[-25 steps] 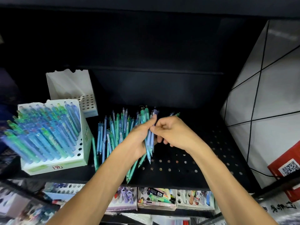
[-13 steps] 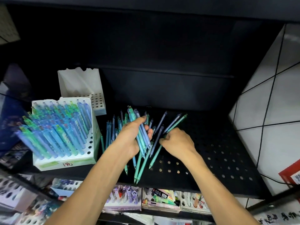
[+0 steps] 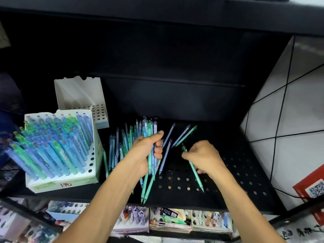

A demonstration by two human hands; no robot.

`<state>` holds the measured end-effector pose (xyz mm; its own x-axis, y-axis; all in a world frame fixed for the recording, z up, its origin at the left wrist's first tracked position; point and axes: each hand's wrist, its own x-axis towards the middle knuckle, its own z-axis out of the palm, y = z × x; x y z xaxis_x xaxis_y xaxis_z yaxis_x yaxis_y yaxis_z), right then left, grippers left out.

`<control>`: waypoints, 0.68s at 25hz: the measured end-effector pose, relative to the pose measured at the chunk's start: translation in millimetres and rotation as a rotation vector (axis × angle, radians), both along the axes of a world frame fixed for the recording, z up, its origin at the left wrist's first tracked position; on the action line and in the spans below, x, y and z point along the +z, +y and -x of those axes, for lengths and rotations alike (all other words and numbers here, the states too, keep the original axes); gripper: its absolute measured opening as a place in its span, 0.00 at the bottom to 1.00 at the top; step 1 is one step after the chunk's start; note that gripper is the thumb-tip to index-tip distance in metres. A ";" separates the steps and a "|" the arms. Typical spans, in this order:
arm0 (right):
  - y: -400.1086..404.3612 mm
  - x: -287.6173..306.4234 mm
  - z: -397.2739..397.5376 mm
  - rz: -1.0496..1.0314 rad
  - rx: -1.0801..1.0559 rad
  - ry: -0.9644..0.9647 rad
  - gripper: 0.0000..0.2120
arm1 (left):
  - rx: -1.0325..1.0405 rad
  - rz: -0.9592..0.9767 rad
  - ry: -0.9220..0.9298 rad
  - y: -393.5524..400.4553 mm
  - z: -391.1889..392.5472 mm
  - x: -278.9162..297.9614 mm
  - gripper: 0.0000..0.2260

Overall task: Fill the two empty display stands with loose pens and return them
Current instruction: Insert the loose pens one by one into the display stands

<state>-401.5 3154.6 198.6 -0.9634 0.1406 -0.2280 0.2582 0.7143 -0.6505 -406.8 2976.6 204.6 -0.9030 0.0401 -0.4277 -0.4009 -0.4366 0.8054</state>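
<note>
My left hand grips a bundle of blue and green pens above the black perforated shelf. My right hand pinches a single green pen, its tip pointing down toward the shelf's front. More loose pens lie in a pile left of my left hand, and three others lie between my hands. A white display stand at the left is nearly full of pens. Behind it stands a second white stand with empty holes.
A lower shelf holds several stands of mixed stationery. A white tiled wall closes off the right side, with a red QR-code sign low on it. The shelf's dark back panel lies behind the pens.
My right hand lifted one green pen off the shelf and drew it back toward me. My left hand keeps its bundle. The camera shifted slightly.
</note>
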 end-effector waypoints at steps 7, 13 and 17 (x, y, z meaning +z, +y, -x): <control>-22.3 24.2 1.1 0.834 0.005 0.088 0.10 | -0.195 0.173 0.028 18.7 -12.5 8.7 0.19; 2.0 3.3 65.3 -0.099 -0.127 0.259 0.17 | -0.010 0.014 0.021 -4.1 -4.6 10.6 0.04; -0.5 -3.4 85.5 -0.311 -0.100 0.116 0.19 | -0.038 0.022 0.039 -11.5 -8.8 11.8 0.02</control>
